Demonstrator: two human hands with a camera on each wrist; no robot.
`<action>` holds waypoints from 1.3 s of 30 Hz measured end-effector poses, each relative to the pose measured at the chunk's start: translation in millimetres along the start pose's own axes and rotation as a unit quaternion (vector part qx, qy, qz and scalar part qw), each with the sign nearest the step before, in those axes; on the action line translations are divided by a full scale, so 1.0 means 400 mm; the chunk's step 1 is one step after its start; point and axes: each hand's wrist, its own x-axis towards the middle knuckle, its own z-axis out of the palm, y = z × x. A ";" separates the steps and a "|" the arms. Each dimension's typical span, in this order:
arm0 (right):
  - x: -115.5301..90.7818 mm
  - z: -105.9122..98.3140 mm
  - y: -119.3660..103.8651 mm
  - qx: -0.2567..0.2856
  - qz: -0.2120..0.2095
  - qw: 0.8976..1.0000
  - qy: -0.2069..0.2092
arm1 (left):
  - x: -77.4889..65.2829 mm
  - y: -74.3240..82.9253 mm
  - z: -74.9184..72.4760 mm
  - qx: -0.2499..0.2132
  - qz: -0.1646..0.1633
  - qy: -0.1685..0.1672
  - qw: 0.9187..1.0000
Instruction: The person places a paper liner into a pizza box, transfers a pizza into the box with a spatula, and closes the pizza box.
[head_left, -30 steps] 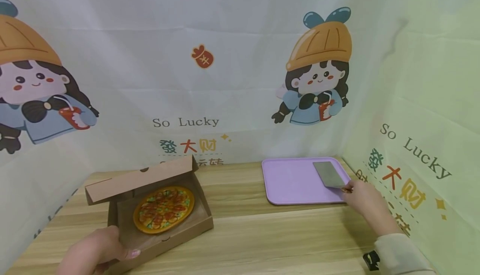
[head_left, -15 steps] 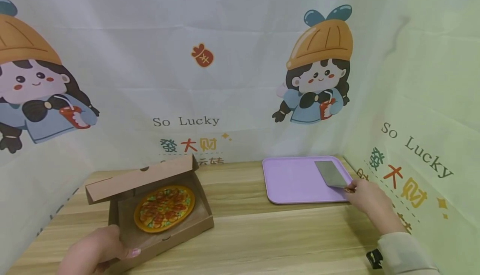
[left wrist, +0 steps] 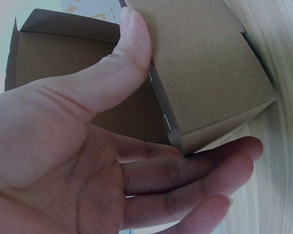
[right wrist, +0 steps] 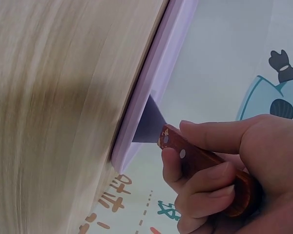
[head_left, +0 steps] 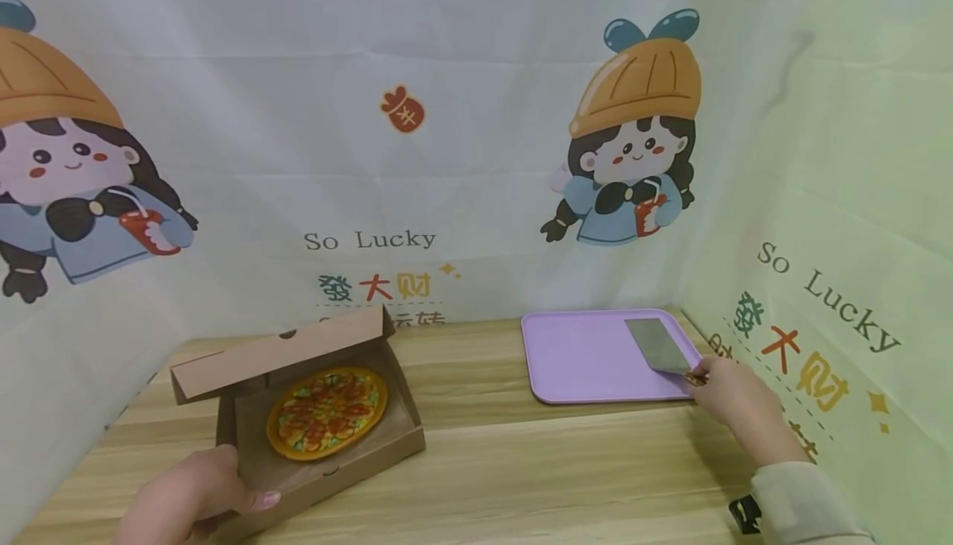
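Note:
At the left of the head view a brown cardboard pizza box [head_left: 372,464] stands with its lid [head_left: 298,353] half raised. Inside it lies a round pizza [head_left: 328,413] with an orange crust. My left hand [head_left: 195,485] holds the box's near left corner. Its thumb lies over the front wall, and the fingers reach round the outside of the corner in the left wrist view. My right hand [head_left: 737,396] grips the riveted wooden handle [right wrist: 199,160] of a spatula. The flat metal blade [head_left: 657,345] lies over the right part of a purple tray [head_left: 581,363].
A wooden table [head_left: 476,470] bears the box and the tray, with a stretch of wood between them. Printed cloth walls [head_left: 476,156] close off the back and both sides. The right hand is close to the right wall. A small black object [head_left: 744,514] shows beside the right sleeve.
The right hand and the spatula have shifted very slightly to the right since the first frame. The left hand, box and pizza look the same.

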 end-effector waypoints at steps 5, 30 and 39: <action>-0.004 -0.004 -0.001 0.000 0.009 1.000 -0.004 | 0.004 -0.003 0.001 0.015 0.009 0.009 1.000; -0.016 -0.014 -0.013 -0.018 0.030 0.999 -0.015 | 0.003 -0.005 0.002 0.031 0.017 0.017 0.999; -0.021 -0.026 -0.029 -0.024 0.031 0.999 -0.007 | 0.008 -0.008 0.002 0.039 0.017 0.018 0.999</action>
